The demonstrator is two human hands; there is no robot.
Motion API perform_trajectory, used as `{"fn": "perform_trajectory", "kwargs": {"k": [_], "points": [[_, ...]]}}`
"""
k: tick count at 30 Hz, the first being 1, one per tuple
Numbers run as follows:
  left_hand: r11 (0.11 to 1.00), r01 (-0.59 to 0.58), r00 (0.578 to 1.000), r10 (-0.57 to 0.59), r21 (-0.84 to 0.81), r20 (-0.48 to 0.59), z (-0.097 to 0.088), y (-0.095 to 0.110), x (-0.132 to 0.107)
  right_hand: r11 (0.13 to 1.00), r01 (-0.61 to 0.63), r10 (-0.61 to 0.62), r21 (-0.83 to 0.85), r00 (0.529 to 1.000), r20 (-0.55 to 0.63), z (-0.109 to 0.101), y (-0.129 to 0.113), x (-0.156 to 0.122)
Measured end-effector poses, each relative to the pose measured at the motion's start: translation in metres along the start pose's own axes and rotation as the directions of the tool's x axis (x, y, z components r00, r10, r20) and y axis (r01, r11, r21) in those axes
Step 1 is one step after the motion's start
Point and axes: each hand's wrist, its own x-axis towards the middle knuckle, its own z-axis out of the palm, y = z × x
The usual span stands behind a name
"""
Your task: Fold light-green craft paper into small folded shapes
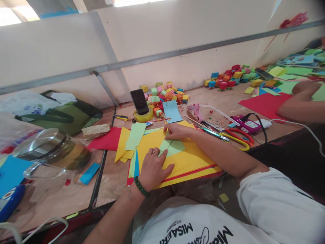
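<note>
A small light green paper [173,146] lies partly folded on a stack of yellow sheets [188,161] on the wooden table. My left hand [154,168], with a ring and a green bead bracelet, presses flat on the paper's near corner, fingers stretched out. My right hand [175,131] is curled over the paper's far edge and pinches it down at the fold. Another light green strip [135,135] rests on the yellow sheets to the left.
A phone [139,101] stands on a tape roll. Piles of coloured paper cubes [166,93] sit at the back. Scissors [235,137], a glue gun [196,110] and a purple device [245,123] lie right. A glass jug [53,152] stands left. Another person's arm [299,105] rests at far right.
</note>
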Motion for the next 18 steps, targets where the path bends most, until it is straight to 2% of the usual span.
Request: {"fn": "perform_trajectory", "kwargs": {"k": [18], "points": [[1.000,0.005,1.000,-0.005,0.002,-0.011,0.0022,0.0001,-0.0016,0.999,0.021,-0.021,0.038,1.000,0.015,0.0042,0.0078,0.0037]]}}
